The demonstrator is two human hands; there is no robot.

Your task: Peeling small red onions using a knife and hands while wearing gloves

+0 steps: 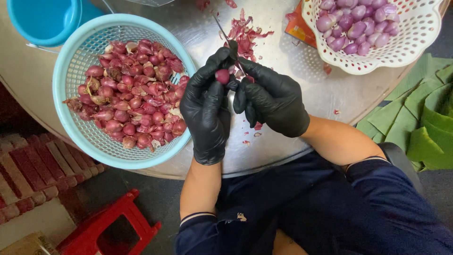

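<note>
Above the person's dark blue lap, the gloved left hand pinches a small shallot at its fingertips over the round metal table's near edge, while the right hand, just beside it, grips a thin knife pointing away.

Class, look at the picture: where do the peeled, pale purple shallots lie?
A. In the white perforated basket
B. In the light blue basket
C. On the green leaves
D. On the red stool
A: the smooth peeled shallots fill the white perforated basket, while the light blue basket holds unpeeled ones.
</note>
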